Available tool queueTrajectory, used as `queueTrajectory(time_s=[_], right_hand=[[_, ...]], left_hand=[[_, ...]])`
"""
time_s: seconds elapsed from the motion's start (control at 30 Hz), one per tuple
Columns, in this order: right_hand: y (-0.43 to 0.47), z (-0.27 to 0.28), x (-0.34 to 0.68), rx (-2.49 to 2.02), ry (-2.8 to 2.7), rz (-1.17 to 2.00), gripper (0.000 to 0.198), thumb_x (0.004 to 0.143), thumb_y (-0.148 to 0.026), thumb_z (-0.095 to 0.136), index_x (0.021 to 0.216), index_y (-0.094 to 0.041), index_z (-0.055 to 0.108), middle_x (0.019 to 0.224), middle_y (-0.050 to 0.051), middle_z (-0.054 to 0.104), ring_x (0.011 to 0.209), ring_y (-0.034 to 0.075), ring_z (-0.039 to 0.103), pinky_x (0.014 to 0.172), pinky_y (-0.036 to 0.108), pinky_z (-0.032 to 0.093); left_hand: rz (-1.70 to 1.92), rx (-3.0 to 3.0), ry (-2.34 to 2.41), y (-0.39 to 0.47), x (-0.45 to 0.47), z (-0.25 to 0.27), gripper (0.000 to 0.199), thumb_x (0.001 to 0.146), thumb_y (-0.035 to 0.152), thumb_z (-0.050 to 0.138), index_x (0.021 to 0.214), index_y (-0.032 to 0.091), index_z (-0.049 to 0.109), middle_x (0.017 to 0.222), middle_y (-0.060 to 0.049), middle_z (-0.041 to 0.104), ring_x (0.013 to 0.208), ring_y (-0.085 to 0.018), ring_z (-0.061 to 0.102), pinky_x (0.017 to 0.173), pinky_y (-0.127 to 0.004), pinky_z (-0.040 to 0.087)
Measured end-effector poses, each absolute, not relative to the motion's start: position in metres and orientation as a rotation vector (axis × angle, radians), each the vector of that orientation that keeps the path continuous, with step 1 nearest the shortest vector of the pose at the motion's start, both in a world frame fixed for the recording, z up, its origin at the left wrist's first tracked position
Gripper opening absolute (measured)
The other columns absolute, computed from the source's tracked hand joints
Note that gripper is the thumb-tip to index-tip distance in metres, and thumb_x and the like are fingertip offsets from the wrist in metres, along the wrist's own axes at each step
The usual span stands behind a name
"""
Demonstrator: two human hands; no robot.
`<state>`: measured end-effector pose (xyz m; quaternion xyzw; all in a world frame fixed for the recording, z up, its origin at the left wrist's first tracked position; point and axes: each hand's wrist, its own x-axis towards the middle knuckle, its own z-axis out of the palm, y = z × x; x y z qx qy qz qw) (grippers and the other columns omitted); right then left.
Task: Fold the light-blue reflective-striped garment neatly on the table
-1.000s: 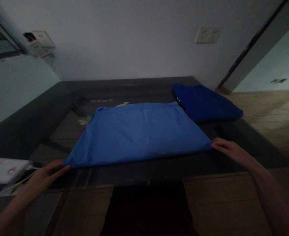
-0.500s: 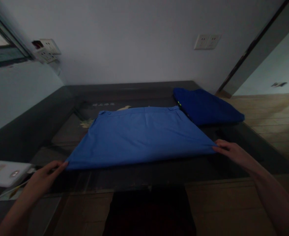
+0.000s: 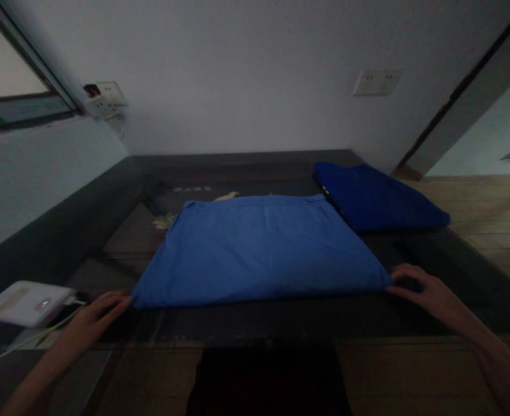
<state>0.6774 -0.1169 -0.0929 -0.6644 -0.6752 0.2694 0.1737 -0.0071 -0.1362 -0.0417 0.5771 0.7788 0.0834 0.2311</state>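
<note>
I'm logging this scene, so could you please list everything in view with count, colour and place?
cloth: 1, light blue, folded flat, table centre
dark cloth: 1, navy, folded, far right of table
table: 1, dark, glossy, in the room corner
white box: 1, near left edge, with a pale cable
sockets: 2 groups, white, on back and left walls
floor: wood, right side
left hand: at the cloth's near left corner
right hand: at the cloth's near right corner

folded cloth (image 3: 259,248) between both hands
</note>
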Motion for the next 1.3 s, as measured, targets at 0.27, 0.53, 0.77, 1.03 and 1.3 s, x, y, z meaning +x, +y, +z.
queueTrajectory(time_s=[0.27,0.53,0.77,1.03,1.3], right_hand=[[-0.115,-0.1,0.68,-1.875,-1.983,0.789,0.053,0.06,-0.077,0.06,0.072,-0.027,0.071,0.091,0.006,0.065,0.091,0.028,0.06,0.086,0.045,0.048],[-0.112,-0.099,0.692,-1.855,-2.11,0.834,0.052,0.064,-0.076,0.057,0.075,-0.027,0.072,0.092,0.007,0.066,0.093,0.029,0.06,0.088,0.047,0.048],[-0.103,-0.049,0.677,-1.941,-1.891,0.545,0.043,0.074,-0.066,0.054,0.079,-0.026,0.069,0.091,0.009,0.066,0.089,0.031,0.061,0.083,0.045,0.048],[-0.062,-0.07,0.561,-1.69,-2.121,0.406,0.055,0.093,-0.053,0.032,0.129,-0.015,0.051,0.133,0.014,0.052,0.123,0.028,0.047,0.105,0.047,0.036],[-0.061,-0.126,0.567,-1.745,-2.478,0.377,0.071,0.093,-0.06,0.023,0.144,-0.012,0.031,0.149,0.014,0.03,0.139,0.025,0.023,0.113,0.047,0.024]], left_hand=[[0.082,1.592,2.223,-0.135,-0.01,-0.064,0.049,0.066,0.068,0.044,0.062,0.024,0.064,0.076,-0.005,0.068,0.078,-0.026,0.064,0.076,-0.034,0.048],[-0.134,1.667,2.248,-0.137,-0.008,-0.064,0.045,0.073,0.061,0.039,0.066,0.023,0.063,0.081,-0.006,0.066,0.08,-0.026,0.063,0.069,-0.033,0.045],[0.125,1.849,2.23,-0.122,-0.006,-0.055,0.059,0.068,0.061,0.047,0.107,0.017,0.057,0.102,-0.013,0.063,0.094,-0.03,0.06,0.084,-0.04,0.047],[0.231,2.362,1.788,-0.064,0.092,-0.069,0.047,0.092,0.046,0.032,0.127,0.023,0.053,0.14,-0.008,0.046,0.131,-0.026,0.038,0.109,-0.047,0.028],[-0.151,2.411,1.802,-0.07,0.082,-0.101,0.051,0.095,0.047,0.028,0.145,0.036,0.025,0.153,0.001,0.022,0.141,-0.024,0.021,0.112,-0.051,0.023]])
